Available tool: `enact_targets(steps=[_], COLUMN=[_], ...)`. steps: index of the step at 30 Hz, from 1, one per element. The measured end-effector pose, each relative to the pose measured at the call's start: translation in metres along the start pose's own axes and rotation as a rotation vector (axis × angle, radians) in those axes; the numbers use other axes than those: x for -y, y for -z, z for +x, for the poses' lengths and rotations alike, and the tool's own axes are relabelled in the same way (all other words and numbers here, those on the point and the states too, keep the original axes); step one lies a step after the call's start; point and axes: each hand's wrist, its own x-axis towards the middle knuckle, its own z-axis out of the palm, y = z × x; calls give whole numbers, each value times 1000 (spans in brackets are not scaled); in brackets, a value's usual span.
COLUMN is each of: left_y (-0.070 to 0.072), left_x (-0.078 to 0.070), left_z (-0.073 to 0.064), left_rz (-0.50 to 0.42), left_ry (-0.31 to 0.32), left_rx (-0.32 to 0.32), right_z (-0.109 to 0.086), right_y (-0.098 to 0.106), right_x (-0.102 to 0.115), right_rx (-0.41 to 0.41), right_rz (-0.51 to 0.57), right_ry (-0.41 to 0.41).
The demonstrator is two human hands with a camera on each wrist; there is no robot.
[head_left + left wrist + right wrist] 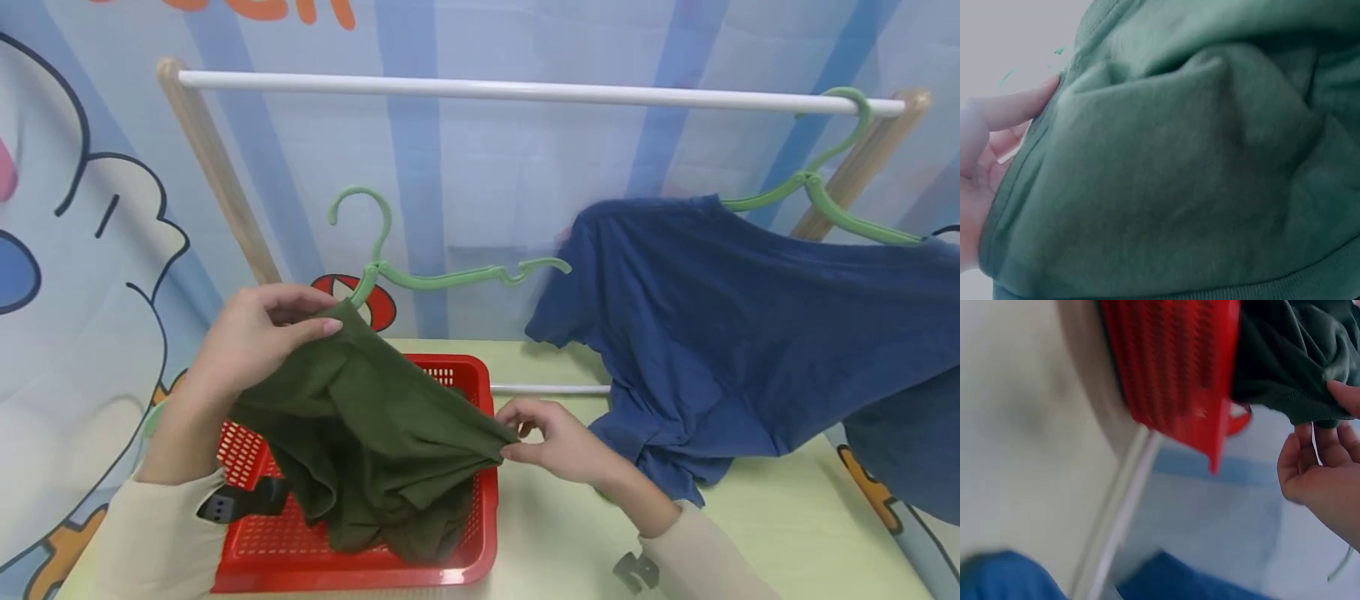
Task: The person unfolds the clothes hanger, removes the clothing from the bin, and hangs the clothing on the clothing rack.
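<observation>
A dark green garment (382, 408), perhaps a shirt, is stretched between both hands above a red basket (480, 533). At its upper left edge, my left hand (251, 337) pinches the cloth beside a light green hanger (442, 279). One hanger arm goes down behind the cloth; the other arm and the hook are bare. My right hand (555, 442) pinches the garment's right edge between thumb and fingers, pulling it taut. In the right wrist view, that pinched part is a ribbed band (1310, 406). Cloth fills most of the left wrist view, hiding some left fingers.
A white rail (480, 87) on wooden posts (217, 167) runs across the back. At its right end a blue shirt (712, 333) hangs on another green hanger (832, 175). A lower white bar (551, 389) crosses behind the basket on the pale yellow table (555, 517).
</observation>
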Motion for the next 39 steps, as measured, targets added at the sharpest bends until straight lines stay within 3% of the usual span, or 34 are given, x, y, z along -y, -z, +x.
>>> enact_targets(steps=[4, 9, 14, 19, 25, 32, 39], left_y=[4, 5, 0, -7, -12, -18, -25], left_x=[-8, -19, -25, -19, -8, 0, 5], left_z=[-2, -4, -6, -7, -11, -16, -20], left_rz=[-11, -57, -90, -78, -101, -149, -221], left_ry=[-34, -83, -115, -106, -152, -196, -204], left_rx=[-22, -23, 5, 58, 76, 116, 137], right_z=[-7, -15, -24, -35, -49, -63, -75], right_y=[27, 54, 66, 72, 88, 111, 128], right_x=[16, 27, 23, 15, 18, 26, 34], right_rx=[-30, -30, -1, -1, 10, -59, -162], right_rz=[54, 91, 89, 110, 178, 78, 21], right_ry=[40, 158, 119, 60, 121, 138, 210])
